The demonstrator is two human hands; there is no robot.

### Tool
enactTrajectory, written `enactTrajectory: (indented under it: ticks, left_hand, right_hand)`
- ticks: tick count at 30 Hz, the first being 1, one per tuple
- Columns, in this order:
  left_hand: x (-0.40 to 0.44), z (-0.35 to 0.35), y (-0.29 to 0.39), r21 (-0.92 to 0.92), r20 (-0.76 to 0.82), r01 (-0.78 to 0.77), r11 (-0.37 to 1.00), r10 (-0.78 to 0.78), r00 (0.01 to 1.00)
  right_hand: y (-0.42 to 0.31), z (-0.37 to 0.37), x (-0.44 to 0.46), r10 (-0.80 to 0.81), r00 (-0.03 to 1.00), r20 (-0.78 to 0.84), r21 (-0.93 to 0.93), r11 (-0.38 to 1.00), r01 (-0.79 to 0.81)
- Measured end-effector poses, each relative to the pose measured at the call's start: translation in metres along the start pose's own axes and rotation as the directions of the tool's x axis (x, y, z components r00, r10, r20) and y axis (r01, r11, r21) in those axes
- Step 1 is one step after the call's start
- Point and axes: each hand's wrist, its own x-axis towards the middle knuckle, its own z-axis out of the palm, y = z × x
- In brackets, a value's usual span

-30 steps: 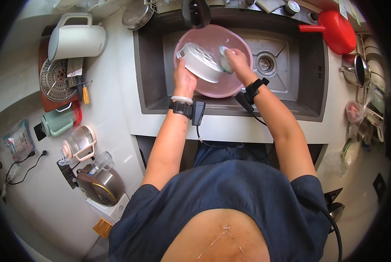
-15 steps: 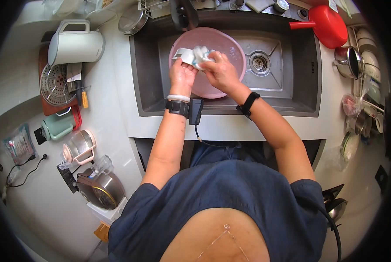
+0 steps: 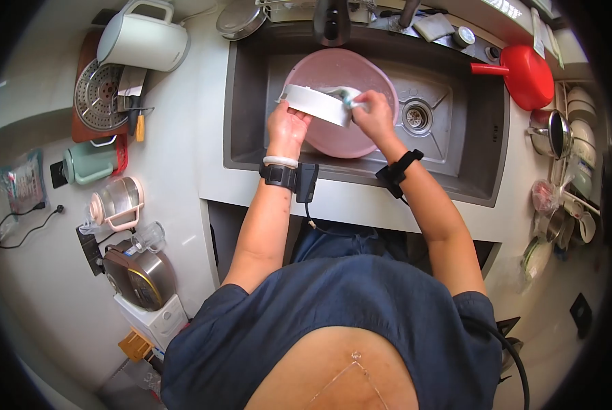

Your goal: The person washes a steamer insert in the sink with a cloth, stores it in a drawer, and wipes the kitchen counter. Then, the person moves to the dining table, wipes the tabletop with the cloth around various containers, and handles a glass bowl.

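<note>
My left hand (image 3: 289, 126) grips the left end of a white plastic part (image 3: 313, 104), long, smooth and band-like, with its fingers under the lower edge. The part is tilted, its right end lower, over a pink basin (image 3: 347, 143) in the sink. At its right end my right hand (image 3: 375, 116) pinches a white and teal cloth (image 3: 349, 101) against the part's upper edge. Some of the cloth is hidden behind the part and my fingers.
The basin stands in a dark sink (image 3: 251, 147) beside the drain (image 3: 416, 117), under a black faucet (image 3: 331, 27). A red pan (image 3: 528, 78) lies at the right rim. A white kettle (image 3: 145, 37) and a steamer plate (image 3: 101, 96) are on the left.
The white part has turned, now showing its long side. My right hand has moved right with the cloth, from the part's middle to its right end. The whole view has also shifted.
</note>
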Motion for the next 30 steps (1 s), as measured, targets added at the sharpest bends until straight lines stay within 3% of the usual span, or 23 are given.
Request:
enactTrajectory:
  ticks: [1,2,4,6,8,9,12,14,16,17,19,20,22,23,24,26,27,28,30]
  left_hand:
    - [-0.003,0.001,0.009,0.072,0.002,-0.010,0.997,0.010,1.000]
    - [-0.006,0.002,0.016,0.143,0.003,-0.020,0.990,0.020,1.000]
    - [-0.014,0.004,0.025,0.158,0.036,-0.049,0.986,0.044,0.998]
    - [-0.017,0.001,0.032,0.175,0.080,-0.082,0.981,0.069,0.994]
    - [-0.016,-0.007,0.032,0.113,0.120,-0.078,0.991,0.064,0.991]
    - [-0.018,-0.008,0.032,0.105,0.124,-0.083,0.991,0.070,0.990]
    - [-0.024,-0.015,0.033,0.067,0.077,-0.061,0.996,0.056,0.995]
    - [-0.025,-0.021,0.033,0.051,0.092,-0.026,0.998,0.022,0.996]
    - [-0.027,-0.022,0.035,0.064,0.112,-0.038,0.997,0.030,0.993]
    - [-0.028,-0.022,0.036,0.082,0.127,-0.048,0.995,0.038,0.991]
    - [-0.032,-0.020,0.038,0.069,0.175,-0.038,0.997,0.026,0.984]
    - [-0.033,-0.020,0.039,0.064,0.213,-0.024,0.998,0.010,0.977]
    - [-0.045,-0.013,0.046,0.039,0.270,-0.030,0.999,0.018,0.963]
    - [-0.049,-0.010,0.049,0.024,0.323,-0.024,0.999,0.015,0.946]
    - [-0.048,-0.011,0.048,0.011,0.325,-0.027,1.000,0.022,0.946]
    - [-0.039,-0.018,0.043,0.181,0.284,0.018,0.983,-0.069,0.956]
    - [-0.014,-0.037,0.031,0.224,0.228,0.127,0.966,-0.178,0.957]
    - [-0.008,-0.044,0.022,0.154,0.184,0.242,0.958,-0.268,0.946]
    - [-0.023,-0.035,0.015,0.096,0.185,0.258,0.961,-0.272,0.944]
  right_hand:
    - [0.003,-0.001,0.006,0.318,0.936,0.153,0.228,0.910,-0.346]
    - [0.006,-0.003,0.010,0.306,0.938,0.161,0.226,0.914,-0.337]
    - [0.004,-0.010,0.015,0.587,0.734,0.341,0.582,0.482,-0.655]
    - [0.014,-0.006,0.017,0.579,0.756,0.306,0.515,0.567,-0.643]
    - [0.023,-0.004,0.014,0.582,0.687,0.435,0.166,0.698,-0.696]
    - [0.026,-0.003,0.012,0.589,0.672,0.449,0.090,0.718,-0.690]
    - [0.026,-0.002,0.002,0.615,0.649,0.448,0.004,0.724,-0.689]
    - [0.013,-0.003,-0.002,0.628,0.619,0.471,0.059,0.678,-0.733]
    - [-0.026,-0.015,-0.003,0.616,0.436,0.656,0.330,0.285,-0.900]
    - [-0.032,-0.016,-0.003,0.614,0.444,0.653,0.332,0.295,-0.896]
    - [-0.043,-0.017,0.000,0.458,0.343,0.820,0.358,0.059,-0.932]
    - [-0.047,-0.020,0.000,0.455,0.348,0.820,0.356,0.071,-0.932]
    - [-0.053,-0.029,0.001,0.223,0.573,0.789,0.523,0.246,-0.816]
    - [-0.053,-0.034,0.005,0.199,0.607,0.770,0.569,0.219,-0.793]
    - [-0.051,-0.038,0.006,0.197,0.605,0.771,0.563,0.230,-0.793]
    - [-0.048,-0.043,0.007,0.259,0.596,0.760,0.541,0.255,-0.801]
    - [-0.044,-0.040,0.005,0.348,0.495,0.796,0.460,0.182,-0.869]
    - [-0.036,-0.037,0.003,0.333,0.483,0.810,0.442,0.195,-0.875]
    - [-0.019,-0.036,0.005,0.419,0.431,0.799,0.395,0.175,-0.902]
